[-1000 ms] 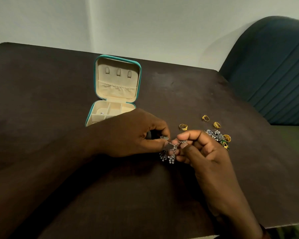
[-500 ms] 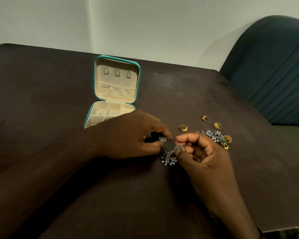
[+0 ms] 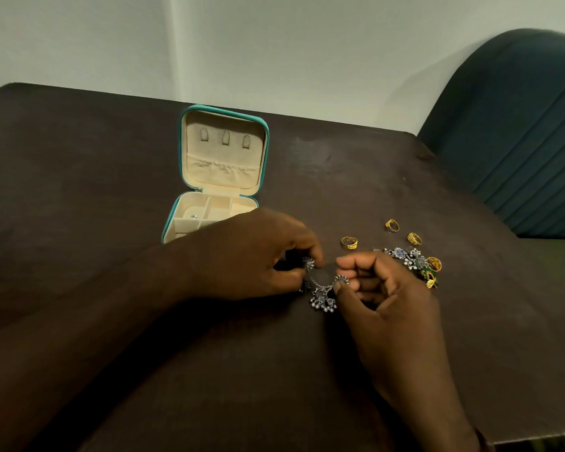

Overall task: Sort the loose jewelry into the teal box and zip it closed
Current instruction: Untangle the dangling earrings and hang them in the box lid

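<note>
The teal box [image 3: 263, 148] stands open on the dark table, lid upright, cream lining, with one small silver stud [image 3: 193, 217] in a compartment. My left hand [image 3: 252, 256] pinches one end of a pair of silver dangle earrings [image 3: 323, 296]. My right hand [image 3: 382, 298] pinches the other end; the beaded drops hang tangled between both hands, just above the table. Loose gold rings [image 3: 349, 243] and a heap of silver and green jewelry [image 3: 411, 259] lie to the right of my hands.
The dark brown table [image 3: 79, 177] ends near my body at the bottom right. A teal padded chair [image 3: 519, 132] stands at the table's right side. A pale wall runs behind the table.
My hands have drawn slightly apart, stretching the silver earrings between them. The box and loose jewelry have not moved.
</note>
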